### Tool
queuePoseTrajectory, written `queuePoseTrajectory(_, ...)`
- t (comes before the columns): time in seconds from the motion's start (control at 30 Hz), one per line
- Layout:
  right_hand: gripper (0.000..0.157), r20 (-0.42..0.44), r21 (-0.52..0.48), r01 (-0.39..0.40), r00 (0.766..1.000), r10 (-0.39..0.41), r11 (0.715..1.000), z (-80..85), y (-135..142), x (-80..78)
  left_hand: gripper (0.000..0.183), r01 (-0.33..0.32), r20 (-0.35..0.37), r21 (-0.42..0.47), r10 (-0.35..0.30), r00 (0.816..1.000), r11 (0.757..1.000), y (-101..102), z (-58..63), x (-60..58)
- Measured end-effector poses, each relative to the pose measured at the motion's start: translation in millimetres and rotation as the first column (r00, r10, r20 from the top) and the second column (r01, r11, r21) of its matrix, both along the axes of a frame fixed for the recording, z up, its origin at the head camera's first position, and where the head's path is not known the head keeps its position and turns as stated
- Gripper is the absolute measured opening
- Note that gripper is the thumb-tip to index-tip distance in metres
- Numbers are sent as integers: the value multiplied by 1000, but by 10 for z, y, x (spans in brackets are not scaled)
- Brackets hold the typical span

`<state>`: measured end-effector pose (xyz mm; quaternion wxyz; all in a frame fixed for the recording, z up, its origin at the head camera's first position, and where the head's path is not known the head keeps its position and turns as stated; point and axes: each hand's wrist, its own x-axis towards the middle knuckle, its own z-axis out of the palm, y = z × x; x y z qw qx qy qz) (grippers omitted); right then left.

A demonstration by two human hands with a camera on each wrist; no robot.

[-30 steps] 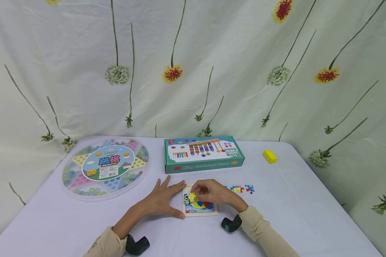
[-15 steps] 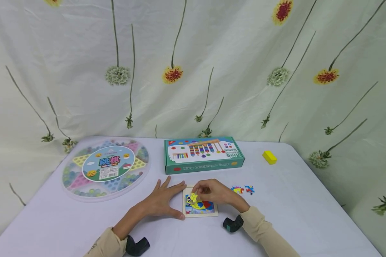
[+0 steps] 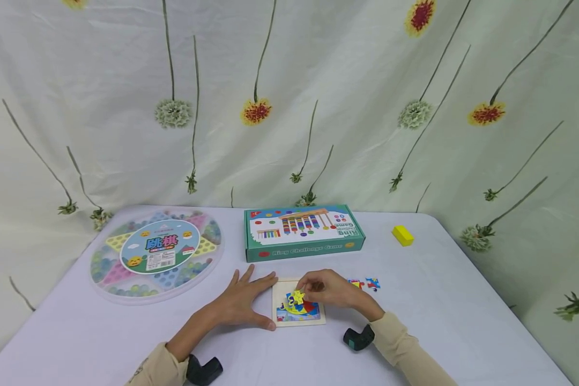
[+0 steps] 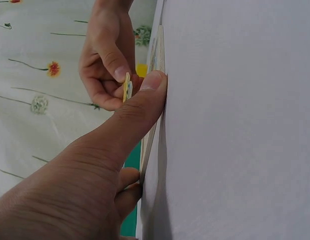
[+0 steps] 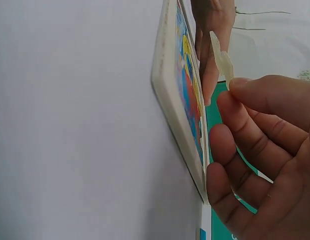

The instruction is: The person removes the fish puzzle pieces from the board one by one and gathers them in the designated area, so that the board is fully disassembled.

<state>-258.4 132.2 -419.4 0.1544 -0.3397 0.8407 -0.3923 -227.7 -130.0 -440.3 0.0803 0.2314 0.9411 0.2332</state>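
My left hand (image 3: 239, 300) lies on the table with fingers spread. Its thumb and index fingertip touch the left side of a small wooden jigsaw puzzle tray (image 3: 299, 324). Over this tray, my right hand (image 3: 330, 289) pinches a yellow jigsaw piece (image 3: 297, 298) between thumb and index finger. Seen edge-on in the right wrist view, the jigsaw piece (image 5: 222, 62) is pale, thin and clear of the tray; it may be two pieces joined. Colourful pieces fill the tray's lower part, while its upper left shows bare wood. Loose jigsaw pieces (image 3: 372, 283) lie beyond the right wrist, partly hidden.
A green ring game box (image 3: 305, 233) stands behind the tray. To the left lies a round Chinese checkers set (image 3: 156, 254) with marbles under its clear cover. A yellow block (image 3: 402, 235) sits at the back right. A flowered cloth (image 3: 289, 107) hangs behind the table.
My right hand has shifted a little to the right with the yellow jigsaw piece, covering more of the loose pieces. The left hand keeps its place beside the tray.
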Motion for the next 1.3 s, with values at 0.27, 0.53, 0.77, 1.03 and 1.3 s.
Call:
queuePoseTrajectory(0.27, 16, 8, -10, 30, 1000, -30, 999, 10, 164, 24, 100, -10, 5, 13, 10, 1000, 1000, 1, 24, 22)
queuePoseTrajectory(0.53, 17, -22, -14, 93, 995, -93, 996, 36, 348, 87, 100, -3, 3, 14, 3, 1000, 1000, 2, 24, 18)
queuePoseTrajectory(0.77, 18, -13, -1, 137, 990, -137, 991, 25, 471, 115, 100, -8, 12, 16, 8, 1000, 1000, 5, 11, 15)
queuePoseTrajectory(1.03, 19, -22, -1, 145, 989, -145, 989, -35, 601, 92, 99, -1, 10, 16, 1, 1000, 1000, 4, 16, 19)
queuePoseTrajectory(1.3, 19, -22, 22, 153, 988, -153, 988, -55, 725, 96, 99, -4, 18, 21, 4, 1000, 1000, 4, 20, 18)
